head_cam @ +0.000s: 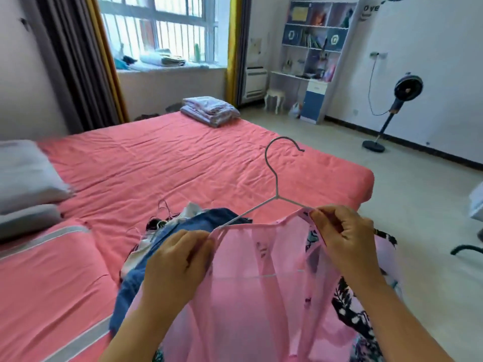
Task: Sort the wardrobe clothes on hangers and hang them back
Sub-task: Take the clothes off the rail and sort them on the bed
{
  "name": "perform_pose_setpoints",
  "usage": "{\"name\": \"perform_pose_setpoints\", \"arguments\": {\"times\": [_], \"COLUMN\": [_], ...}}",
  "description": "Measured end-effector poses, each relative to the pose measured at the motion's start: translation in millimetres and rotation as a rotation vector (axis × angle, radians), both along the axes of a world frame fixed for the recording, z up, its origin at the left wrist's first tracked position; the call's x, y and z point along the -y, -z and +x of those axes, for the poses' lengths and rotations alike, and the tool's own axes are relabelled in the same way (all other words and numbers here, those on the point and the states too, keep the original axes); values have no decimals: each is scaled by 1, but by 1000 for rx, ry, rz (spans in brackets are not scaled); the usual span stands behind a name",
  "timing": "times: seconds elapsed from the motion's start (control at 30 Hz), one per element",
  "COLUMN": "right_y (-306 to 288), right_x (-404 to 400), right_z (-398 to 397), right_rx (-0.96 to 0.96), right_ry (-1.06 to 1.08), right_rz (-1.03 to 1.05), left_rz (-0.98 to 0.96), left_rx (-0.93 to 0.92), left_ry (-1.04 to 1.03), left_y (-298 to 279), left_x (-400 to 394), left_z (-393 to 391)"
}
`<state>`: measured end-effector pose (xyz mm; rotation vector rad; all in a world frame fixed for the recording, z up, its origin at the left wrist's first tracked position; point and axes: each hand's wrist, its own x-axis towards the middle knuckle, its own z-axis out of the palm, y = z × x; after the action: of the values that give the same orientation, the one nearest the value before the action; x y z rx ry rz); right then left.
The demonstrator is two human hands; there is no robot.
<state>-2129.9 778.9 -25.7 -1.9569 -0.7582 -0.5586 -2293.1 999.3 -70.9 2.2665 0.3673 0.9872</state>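
Pink sheer top (261, 296) lower centre, draped on a white wire hanger (277, 197); left hand (177, 259) and right hand (345, 236) each pinch a shoulder, grip tight, above the denim pile (162, 246) on the bed (183, 163).

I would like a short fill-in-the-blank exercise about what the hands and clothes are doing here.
1. Both hands pinch a thin ____ garment.
2. The left hand and right hand fit it onto a wire ____.
3. A folded blanket lies on the ____.
4. Blue ____ clothing lies behind the left hand.

Missing words: pink; hanger; bed; denim
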Motion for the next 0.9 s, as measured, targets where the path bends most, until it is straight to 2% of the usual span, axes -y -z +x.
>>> {"name": "perform_pose_setpoints", "arguments": {"times": [0.2,0.47,0.7,0.83,0.9], "right_y": [27,96,149,174,181], "right_x": [-115,-237,-288,-303,-308], "right_z": [57,106,105,107,106], "right_rx": [-65,-235,-421,-463,-464], "right_ry": [-129,-221,-371,-411,-411], "right_rz": [-104,-286,-429,-505,-520], "left_rz": [-76,-251,-352,-434,-412], "left_rx": [-42,-242,-397,-491,-562], "left_ry": [-136,-265,-394,-428,-509], "left_y": [40,123,191,219,230], "left_x": [-86,-185,-251,-274,-281], "left_z": [30,68,94,105,108]}}
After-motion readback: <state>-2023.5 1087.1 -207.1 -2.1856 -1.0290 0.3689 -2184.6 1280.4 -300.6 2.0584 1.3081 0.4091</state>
